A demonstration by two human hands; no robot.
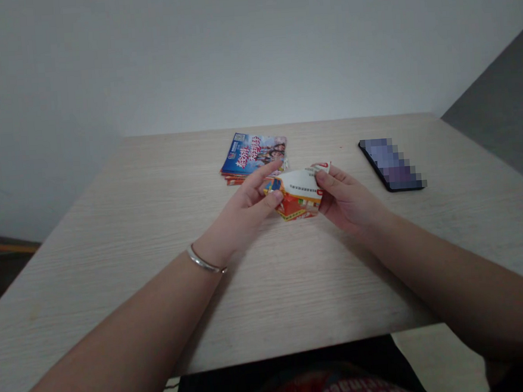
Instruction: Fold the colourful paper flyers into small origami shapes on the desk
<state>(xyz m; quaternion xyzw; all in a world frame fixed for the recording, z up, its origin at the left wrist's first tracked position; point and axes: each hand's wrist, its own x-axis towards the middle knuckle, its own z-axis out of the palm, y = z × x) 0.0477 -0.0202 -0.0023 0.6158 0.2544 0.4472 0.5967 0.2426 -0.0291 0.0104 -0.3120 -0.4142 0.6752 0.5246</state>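
Between my two hands is a printed paper leaflet (303, 184), white on its upper part and red, orange and yellow below, bent or folded. My left hand (253, 202) pinches its left edge, thumb on top and the index finger stretched out. At the upper right corner my right hand (344, 196) grips it between thumb and fingers. Just behind my left hand lies a stack of leaflets (253, 152) with a blue cover on top, bearing large characters and a picture of people. Whether the held piece is one sheet or several I cannot tell.
A dark phone (389, 164) lies on the right of the pale wood-grain table (147, 228). The white wall (251, 53) rises behind the table's far edge. The near edge of the table is close to my lap.
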